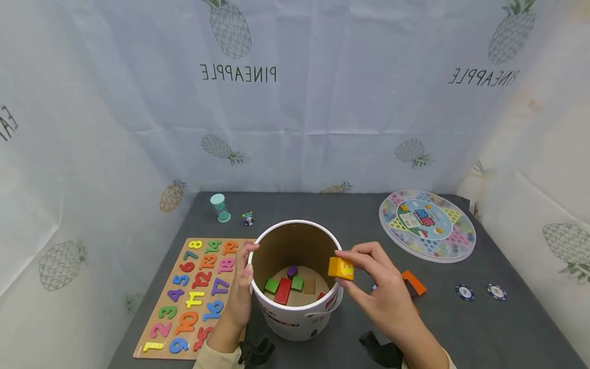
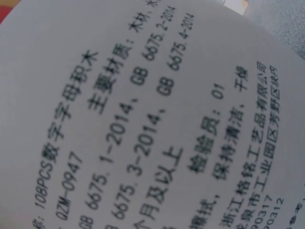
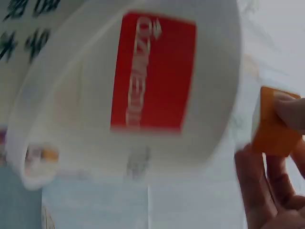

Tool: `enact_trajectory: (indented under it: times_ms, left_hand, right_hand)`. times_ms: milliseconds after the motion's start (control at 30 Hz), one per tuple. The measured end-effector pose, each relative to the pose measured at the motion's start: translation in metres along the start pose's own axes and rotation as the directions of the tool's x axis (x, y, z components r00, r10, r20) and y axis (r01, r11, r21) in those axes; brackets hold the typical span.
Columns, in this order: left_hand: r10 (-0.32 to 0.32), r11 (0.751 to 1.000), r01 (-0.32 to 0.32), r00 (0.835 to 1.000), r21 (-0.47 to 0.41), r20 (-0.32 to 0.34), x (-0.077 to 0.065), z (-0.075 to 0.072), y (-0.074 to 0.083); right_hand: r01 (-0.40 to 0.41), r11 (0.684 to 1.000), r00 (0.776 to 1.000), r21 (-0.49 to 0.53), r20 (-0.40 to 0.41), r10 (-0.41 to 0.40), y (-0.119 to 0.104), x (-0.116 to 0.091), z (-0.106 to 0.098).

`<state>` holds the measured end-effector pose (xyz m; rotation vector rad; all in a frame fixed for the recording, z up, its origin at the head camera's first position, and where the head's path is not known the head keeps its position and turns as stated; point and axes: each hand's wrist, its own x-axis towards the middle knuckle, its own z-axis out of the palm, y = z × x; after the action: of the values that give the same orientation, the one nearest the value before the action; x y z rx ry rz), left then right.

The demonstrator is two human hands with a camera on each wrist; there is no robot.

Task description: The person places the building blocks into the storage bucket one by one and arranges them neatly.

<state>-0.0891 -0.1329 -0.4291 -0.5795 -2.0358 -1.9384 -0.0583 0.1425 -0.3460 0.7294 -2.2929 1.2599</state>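
A white bucket (image 1: 295, 320) stands upright on the table in the head view. On its floor lie several blocks, among them a red block (image 1: 283, 290), a green block (image 1: 272, 285) and a purple block (image 1: 292, 271). My left hand (image 1: 239, 292) grips the bucket at the left side of its rim; the left wrist view shows only the bucket's printed wall (image 2: 143, 119). Between thumb and fingers, my right hand (image 1: 384, 284) pinches an orange-yellow block (image 1: 341, 268) at the right rim. The right wrist view shows that block (image 3: 275, 126) beside the bucket's red label (image 3: 153, 71).
A number board (image 1: 182, 294) lies left of the bucket. Behind it stand an hourglass (image 1: 220, 208) and a small figurine (image 1: 248, 219). To the right are a round game board (image 1: 427, 225), two poker chips (image 1: 464, 292) and an orange block (image 1: 415, 282) partly behind my right hand.
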Motion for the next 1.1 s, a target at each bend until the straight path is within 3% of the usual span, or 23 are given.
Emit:
enact_trajectory:
  times_ms: [100,267,433,633,767,900,967,1000,1033,1100]
  left_hand:
    - [-0.016,1.000,0.016,1.000,-0.013,0.002,-0.001,0.000,-0.001]
    - [-0.037,0.999,0.037,0.999,-0.003,0.004,-0.005,0.003,-0.003]
    - [-0.042,0.999,0.042,0.999,0.004,0.003,-0.005,0.003,-0.003]
    - [-0.059,0.998,0.058,0.998,-0.007,-0.026,-0.004,0.000,-0.001]
    - [-0.060,0.998,0.060,0.998,-0.021,-0.020,-0.004,0.000,0.000]
    - [-0.064,0.998,0.063,0.998,-0.022,-0.018,-0.001,0.001,0.001]
    - [-0.055,0.998,0.055,0.998,-0.016,-0.008,0.001,0.001,0.001]
    - [-0.048,0.999,0.048,0.999,-0.014,-0.004,0.001,0.000,0.001]
    - [-0.042,0.999,0.042,0.999,-0.011,-0.001,0.001,0.000,0.001]
    - [-0.035,0.999,0.035,0.999,-0.011,0.004,0.002,-0.001,0.002]
  right_hand:
    - [-0.030,1.000,0.998,0.007,0.058,0.030,-0.001,0.014,0.019]
    - [-0.086,0.994,0.985,-0.066,0.147,0.095,0.001,0.025,0.041]
    - [-0.110,0.992,0.979,-0.061,0.165,0.118,0.004,0.026,0.042]
    - [-0.078,0.996,0.980,0.031,0.187,0.071,0.009,0.023,0.041]
    - [-0.017,0.989,0.999,0.150,0.035,0.012,0.012,0.006,0.032]
    - [0.072,0.982,0.983,0.172,-0.180,-0.040,0.025,-0.014,0.016]
    - [-0.008,0.994,0.977,0.108,-0.212,0.031,0.045,-0.028,0.004]
    - [-0.085,0.996,0.973,0.041,-0.214,0.092,0.057,-0.036,-0.003]
    - [-0.179,0.983,0.964,-0.036,-0.204,0.169,0.070,-0.044,-0.010]
    - [-0.376,0.909,0.923,-0.181,-0.159,0.350,0.093,-0.060,-0.027]
